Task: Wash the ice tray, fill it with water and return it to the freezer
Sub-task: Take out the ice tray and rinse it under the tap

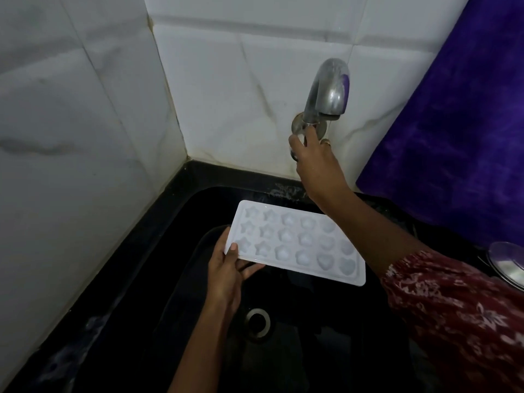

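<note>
Left hand (pixel 226 268): gripped the left end of the white rectangular plastic ice tray (pixel 295 245), thumb on top.
Tray: held above the black sink (pixel 136 293), cavities up.
Right hand (pixel 314 160): fingers curled round the base of the curved grey metal tap (pixel 329 92).

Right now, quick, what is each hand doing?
The left hand holds the ice tray by its short edge.
The right hand grips the tap near the wall.

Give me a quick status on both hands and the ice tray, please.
Left hand grips ice tray by its short edge, held over the sink. Right hand on the tap at its wall base; no water seen. Nothing blocking.
</note>
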`<state>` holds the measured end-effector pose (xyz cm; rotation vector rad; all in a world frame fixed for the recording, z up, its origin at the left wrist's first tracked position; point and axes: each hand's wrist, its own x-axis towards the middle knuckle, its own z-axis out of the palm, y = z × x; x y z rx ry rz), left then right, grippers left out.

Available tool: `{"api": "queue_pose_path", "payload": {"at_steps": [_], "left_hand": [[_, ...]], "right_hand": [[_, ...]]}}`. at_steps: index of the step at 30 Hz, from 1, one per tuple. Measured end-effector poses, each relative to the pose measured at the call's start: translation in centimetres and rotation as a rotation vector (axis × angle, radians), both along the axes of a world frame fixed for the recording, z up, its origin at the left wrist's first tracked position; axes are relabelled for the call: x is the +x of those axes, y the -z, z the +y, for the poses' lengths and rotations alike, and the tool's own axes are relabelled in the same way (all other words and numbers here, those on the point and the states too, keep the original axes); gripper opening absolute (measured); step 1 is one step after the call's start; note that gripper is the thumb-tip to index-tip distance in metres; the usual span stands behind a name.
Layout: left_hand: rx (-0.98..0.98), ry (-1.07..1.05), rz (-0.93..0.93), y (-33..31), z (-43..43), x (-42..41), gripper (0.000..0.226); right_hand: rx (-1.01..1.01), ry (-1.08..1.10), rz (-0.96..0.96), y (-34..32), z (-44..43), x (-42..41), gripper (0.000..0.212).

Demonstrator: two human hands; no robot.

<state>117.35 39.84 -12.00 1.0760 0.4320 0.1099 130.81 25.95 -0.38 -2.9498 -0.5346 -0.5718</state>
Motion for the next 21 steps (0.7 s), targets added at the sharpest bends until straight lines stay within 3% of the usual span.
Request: {"api": "queue_pose_path", "payload": {"at_steps": [21], "left_hand": [[-0.093,0.040,0.025,-0.4,-1.4,0.1,0.037]], "right_hand": [[-0.146,-0.027,0.022,-1.0,0.0,-0.1,0.054]]}}
